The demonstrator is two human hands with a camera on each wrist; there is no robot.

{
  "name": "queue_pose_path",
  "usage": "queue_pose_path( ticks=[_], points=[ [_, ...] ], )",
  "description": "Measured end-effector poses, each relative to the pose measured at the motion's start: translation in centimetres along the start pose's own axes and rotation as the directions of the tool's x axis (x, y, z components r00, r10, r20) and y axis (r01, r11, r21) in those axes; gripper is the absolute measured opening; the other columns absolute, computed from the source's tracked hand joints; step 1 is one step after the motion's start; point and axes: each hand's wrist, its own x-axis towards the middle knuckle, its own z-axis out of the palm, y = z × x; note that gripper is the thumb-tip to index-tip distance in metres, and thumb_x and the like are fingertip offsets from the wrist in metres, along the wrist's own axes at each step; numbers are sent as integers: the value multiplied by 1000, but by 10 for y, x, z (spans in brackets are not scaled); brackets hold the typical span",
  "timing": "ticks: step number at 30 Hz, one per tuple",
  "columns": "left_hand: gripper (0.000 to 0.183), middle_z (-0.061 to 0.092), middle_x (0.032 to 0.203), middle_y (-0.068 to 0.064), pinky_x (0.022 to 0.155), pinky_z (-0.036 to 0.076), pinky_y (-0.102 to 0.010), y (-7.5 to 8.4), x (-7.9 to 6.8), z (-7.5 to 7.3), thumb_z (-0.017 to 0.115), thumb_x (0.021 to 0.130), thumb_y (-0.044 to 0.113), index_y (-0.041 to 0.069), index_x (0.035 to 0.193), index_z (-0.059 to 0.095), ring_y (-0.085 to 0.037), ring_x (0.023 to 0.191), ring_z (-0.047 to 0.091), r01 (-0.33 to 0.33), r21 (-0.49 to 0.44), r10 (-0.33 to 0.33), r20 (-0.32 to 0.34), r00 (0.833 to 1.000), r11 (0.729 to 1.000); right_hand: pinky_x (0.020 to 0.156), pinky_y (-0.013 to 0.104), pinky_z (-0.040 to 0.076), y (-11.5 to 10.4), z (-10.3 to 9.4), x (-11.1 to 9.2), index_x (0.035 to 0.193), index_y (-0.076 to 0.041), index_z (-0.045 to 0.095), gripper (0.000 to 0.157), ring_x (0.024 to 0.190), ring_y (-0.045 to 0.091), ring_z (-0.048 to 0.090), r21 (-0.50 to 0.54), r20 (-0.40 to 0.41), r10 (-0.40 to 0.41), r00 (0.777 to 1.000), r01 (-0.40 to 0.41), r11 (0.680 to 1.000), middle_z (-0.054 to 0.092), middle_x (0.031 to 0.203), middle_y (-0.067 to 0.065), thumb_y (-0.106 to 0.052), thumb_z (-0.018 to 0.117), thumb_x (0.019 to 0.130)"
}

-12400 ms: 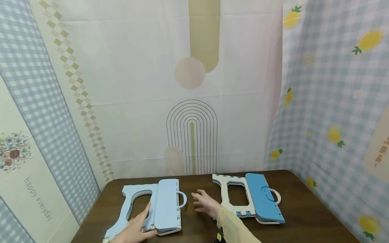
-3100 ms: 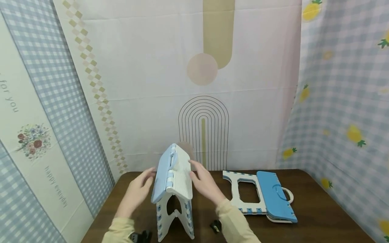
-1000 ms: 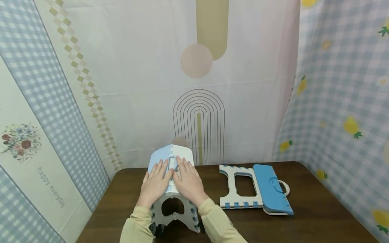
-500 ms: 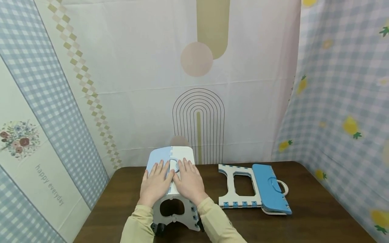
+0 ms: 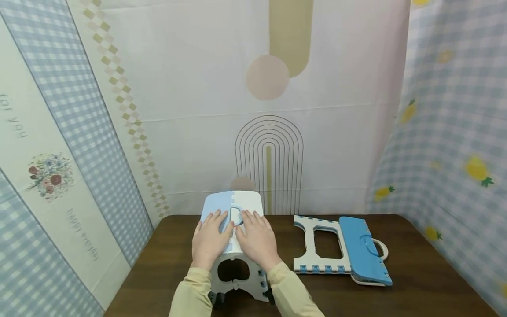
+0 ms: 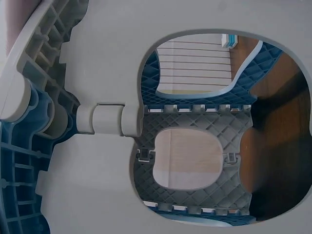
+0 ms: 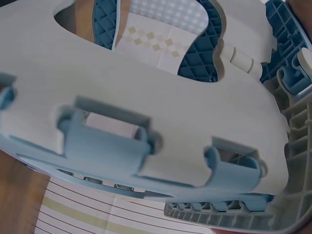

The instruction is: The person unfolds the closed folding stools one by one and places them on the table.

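Observation:
A folding step stool (image 5: 248, 201) stands unfolded on its legs left of the table's middle, its top half pale blue and half white. My left hand (image 5: 210, 242) lies on the blue half and my right hand (image 5: 258, 240) on the white half, fingers straight and pointing away from me. Between them shows the stool's small carry handle (image 5: 236, 215), lying at the centre seam. From the left wrist, the stool's hinged end panel (image 6: 87, 170) and its hollow inside are visible; the right wrist view has a leg panel (image 7: 146, 92) with blue hinges. Neither wrist view shows the fingers.
A second folding stool (image 5: 366, 253), brighter blue and white, lies folded flat on the right of the dark brown table (image 5: 174, 246). Behind the table hangs a white patterned cloth (image 5: 190, 110), with checked cloths (image 5: 447, 132) at the sides.
The left stool lay folded flat, then stood half unfolded with a peaked top between my hands. Its top has since come down level under both palms. The right stool stays put.

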Motion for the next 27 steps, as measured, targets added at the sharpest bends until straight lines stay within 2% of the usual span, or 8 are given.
queue_pose_path(
  ticks=[8,12,14,17,21,24,26,27],
  points=[
    [38,62,134,-9,113,36,-50,10,-2,6,53,95,32,11,123,68,-33,129,54,12,-104,-28,-158,987,995,105,46,46,26,6,-36,130,-13,63,36,133,25,52,45,-272,-51,961,66,997,60,137,4,-23,50,98],
    [31,70,120,-10,96,48,-53,1,-3,0,54,94,28,13,113,73,-36,114,63,-3,-164,-39,-252,967,986,107,51,44,29,10,-50,139,-16,55,40,141,26,42,169,-244,-62,968,105,980,49,149,4,-28,47,102],
    [27,71,116,-12,92,49,-53,-4,-2,-4,56,93,21,11,111,74,-37,111,64,-66,-233,-19,-344,939,970,111,56,37,30,8,-53,146,-18,45,45,146,27,33,262,-178,-61,982,107,959,37,156,4,-32,43,104],
    [24,72,113,-15,96,48,-44,-10,-3,-7,58,91,5,6,110,73,-36,109,64,-268,-311,50,-562,826,912,112,63,30,40,4,-60,154,-22,27,54,149,33,23,366,-88,-21,996,52,929,20,163,4,-34,42,104],
    [26,72,108,-18,105,42,-28,0,-13,-1,55,87,-7,-2,107,71,-34,104,62,-611,-219,219,-799,559,761,110,67,28,78,-5,-70,156,-26,18,58,147,40,21,355,-48,125,991,-100,930,10,165,4,-38,40,104],
    [23,72,101,-20,105,44,-25,26,-22,13,51,88,-3,-6,101,70,-34,97,63,-780,-80,379,-841,387,621,112,67,26,124,-20,-70,156,-20,22,58,147,44,20,310,-33,236,971,-215,926,11,164,11,-39,39,104],
    [23,72,100,-18,102,48,-29,47,-27,25,49,90,1,-5,100,69,-33,94,65,-845,-10,485,-815,317,534,113,66,24,159,-35,-66,155,-12,25,58,146,46,18,282,1,297,955,-286,916,11,163,17,-39,38,105],
    [24,72,100,-16,100,49,-31,56,-30,32,49,91,2,-4,100,70,-30,94,66,-866,-4,535,-785,312,500,113,66,25,177,-43,-65,153,-8,27,58,145,47,19,261,10,320,947,-312,914,12,161,21,-38,38,105]
  ],
)
